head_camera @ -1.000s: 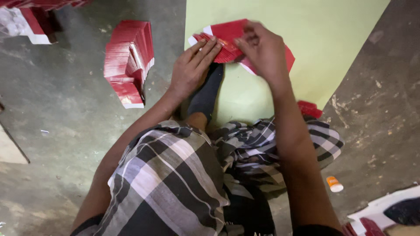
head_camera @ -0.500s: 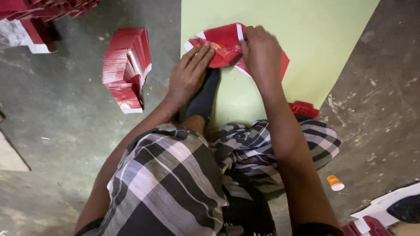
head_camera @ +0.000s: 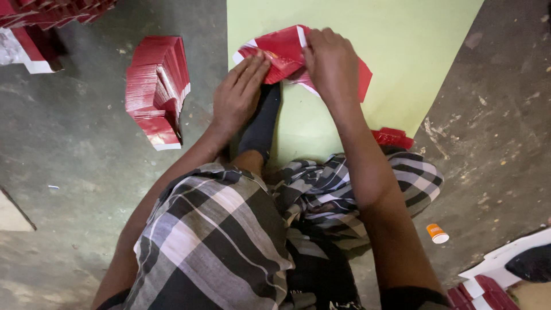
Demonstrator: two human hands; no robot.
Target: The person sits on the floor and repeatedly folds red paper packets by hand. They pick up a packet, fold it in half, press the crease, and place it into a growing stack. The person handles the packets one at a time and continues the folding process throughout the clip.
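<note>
sitting on a rough, stained concrete floor (head_camera: 69, 172), the person is wearing a checked cloth (head_camera: 218, 241) over the lap. a small orange-and-white tube (head_camera: 437, 233) is lying on the floor to the right, and white and red sheets (head_camera: 493, 275) are lying at the near right corner. a pale green sheet (head_camera: 367, 40) is covering the floor ahead. the left hand (head_camera: 238, 95) is lying open, fingers pressing flat on the red card piece (head_camera: 284, 51) resting on that sheet. the right hand (head_camera: 332, 63) is curling over the same piece, pinching its upper edge. a stack of red folded cards (head_camera: 158, 86) is standing to the left, with more red stacks (head_camera: 51, 14) lying farther off.
</note>
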